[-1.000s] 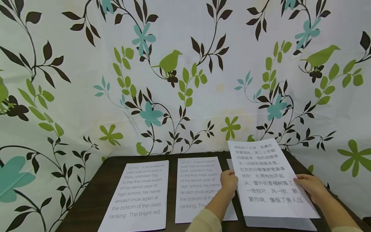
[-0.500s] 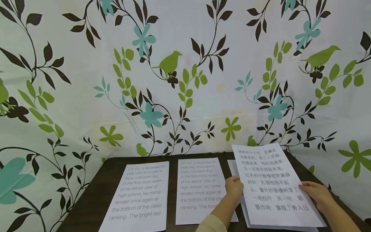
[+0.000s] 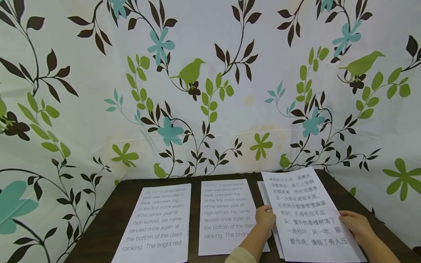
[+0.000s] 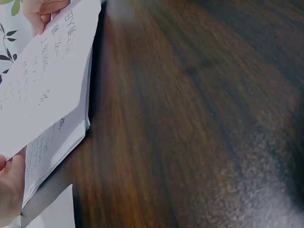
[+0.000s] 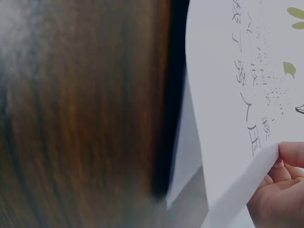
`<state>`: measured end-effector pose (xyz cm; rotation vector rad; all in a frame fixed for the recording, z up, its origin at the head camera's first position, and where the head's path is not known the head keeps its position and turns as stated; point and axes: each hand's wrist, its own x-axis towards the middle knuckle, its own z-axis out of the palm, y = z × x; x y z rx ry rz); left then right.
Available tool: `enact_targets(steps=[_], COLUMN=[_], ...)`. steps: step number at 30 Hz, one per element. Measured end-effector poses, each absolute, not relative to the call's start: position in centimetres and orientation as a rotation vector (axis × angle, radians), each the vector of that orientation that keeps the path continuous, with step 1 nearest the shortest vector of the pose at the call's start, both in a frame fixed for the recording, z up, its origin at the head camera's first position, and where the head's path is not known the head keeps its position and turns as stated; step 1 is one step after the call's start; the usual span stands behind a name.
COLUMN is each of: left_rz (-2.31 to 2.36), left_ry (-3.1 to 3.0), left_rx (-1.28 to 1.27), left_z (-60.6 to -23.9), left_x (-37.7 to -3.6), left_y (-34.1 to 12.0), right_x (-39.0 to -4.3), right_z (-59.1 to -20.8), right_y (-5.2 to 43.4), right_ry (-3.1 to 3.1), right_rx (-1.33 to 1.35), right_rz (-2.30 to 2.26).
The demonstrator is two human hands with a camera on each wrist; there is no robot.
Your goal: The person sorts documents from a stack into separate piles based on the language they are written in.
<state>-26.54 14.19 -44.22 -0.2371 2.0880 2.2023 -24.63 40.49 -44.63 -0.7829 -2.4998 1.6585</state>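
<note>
Head view faces the table [image 3: 98, 226] — wrist views close, sharing the held sheet [image 3: 309, 215]

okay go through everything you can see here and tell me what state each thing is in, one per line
White sheet with Chinese print: lifted, held at both side edges.
White paper stack under it: lying on table.
Two white English-print sheets: flat, side by side.
Left hand: grips sheet's left edge.
Right hand: grips right edge.
Dark wooden table: bearing the papers.

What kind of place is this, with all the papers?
Probably a home or makeshift desk corner. A dark wooden table stands against a cloth backdrop printed with leaves and birds, and printed text sheets lie in a row while both hands hold one sheet.
</note>
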Motion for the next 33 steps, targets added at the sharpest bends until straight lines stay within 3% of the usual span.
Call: enact_targets(steps=[33], left_rz=[2.163], left_ry=[1.996], left_rx=[-0.168], left_z=[-44.5], left_x=[-27.3], left_y=[10.8], right_x=[-26.3], right_z=[-47.3], right_y=[40.3], right_ry=[-2.480], right_rx=[-0.905], right_rz=[1.559])
